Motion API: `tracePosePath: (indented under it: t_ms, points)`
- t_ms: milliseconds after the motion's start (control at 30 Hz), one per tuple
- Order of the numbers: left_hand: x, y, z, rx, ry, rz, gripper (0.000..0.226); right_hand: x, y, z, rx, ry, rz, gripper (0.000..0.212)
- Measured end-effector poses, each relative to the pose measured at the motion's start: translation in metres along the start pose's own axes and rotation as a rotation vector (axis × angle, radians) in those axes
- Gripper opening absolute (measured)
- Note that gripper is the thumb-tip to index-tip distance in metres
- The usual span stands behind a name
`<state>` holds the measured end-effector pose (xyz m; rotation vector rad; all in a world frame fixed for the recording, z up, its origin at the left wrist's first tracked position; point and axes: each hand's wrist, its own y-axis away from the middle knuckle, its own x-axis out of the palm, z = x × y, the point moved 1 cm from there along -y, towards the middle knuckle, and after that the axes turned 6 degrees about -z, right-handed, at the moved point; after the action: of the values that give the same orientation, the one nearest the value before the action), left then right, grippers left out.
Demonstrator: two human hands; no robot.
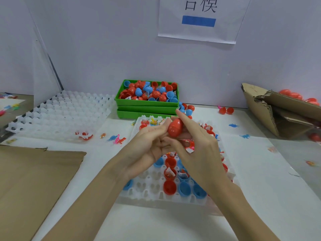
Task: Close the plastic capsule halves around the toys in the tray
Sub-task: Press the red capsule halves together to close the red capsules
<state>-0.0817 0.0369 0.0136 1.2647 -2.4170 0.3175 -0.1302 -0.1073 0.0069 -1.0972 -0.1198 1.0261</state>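
A red egg-shaped capsule (pixel 175 127) is held above the white tray (pixel 152 192), its two halves joined. My left hand (pixel 149 145) grips it from the left and below. From the right, my right hand (pixel 196 146) holds it too, index finger stretched over its top. In the tray's pockets sit open red halves (pixel 169 187) and blue halves (pixel 185 188), some with wrapped toys (pixel 169 173) inside. My hands hide the tray's middle.
A green bin (pixel 147 102) full of red and blue capsule halves stands behind the tray. An empty white tray (pixel 59 112) lies at the left, flat cardboard (pixel 34 180) at the near left, a torn cardboard box (pixel 284 110) at the right. Small dinosaur toys (pixel 118 139) lie scattered.
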Motion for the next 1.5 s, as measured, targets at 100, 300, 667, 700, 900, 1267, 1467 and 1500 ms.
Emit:
tracePosePath:
  t_ms: [100, 300, 667, 700, 900, 1267, 1467, 1500]
  points:
    - [0.002, -0.001, 0.003, -0.041, 0.033, 0.018, 0.048, -0.001, 0.000, -0.001, 0.012, -0.011, -0.029, 0.053]
    - [0.004, 0.000, 0.004, 0.002, -0.055, 0.033, 0.056, -0.002, -0.003, -0.003, 0.023, -0.039, -0.041, 0.037]
    - [0.011, 0.001, 0.006, 0.105, -0.413, -0.226, 0.062, -0.003, -0.004, -0.011, 0.070, 0.038, 0.052, 0.053]
    - [0.011, 0.002, 0.007, 0.145, -0.480, -0.274, 0.060, -0.005, -0.004, -0.013, 0.102, 0.068, 0.065, 0.055]
    - [-0.005, 0.006, -0.007, 0.409, -0.426, -0.492, 0.052, -0.031, -0.026, -0.033, 0.643, -0.294, -0.211, 0.032]
    - [-0.022, 0.002, -0.015, 0.406, -0.330, -0.607, 0.055, -0.105, -0.159, -0.131, 1.081, -1.322, -0.623, 0.049]
    - [-0.026, 0.000, -0.020, 0.405, -0.354, -0.627, 0.054, -0.070, -0.095, -0.117, 1.043, -1.067, -0.375, 0.041]
    - [-0.026, 0.000, -0.021, 0.405, -0.360, -0.630, 0.054, -0.066, -0.081, -0.106, 1.019, -1.014, -0.339, 0.035]
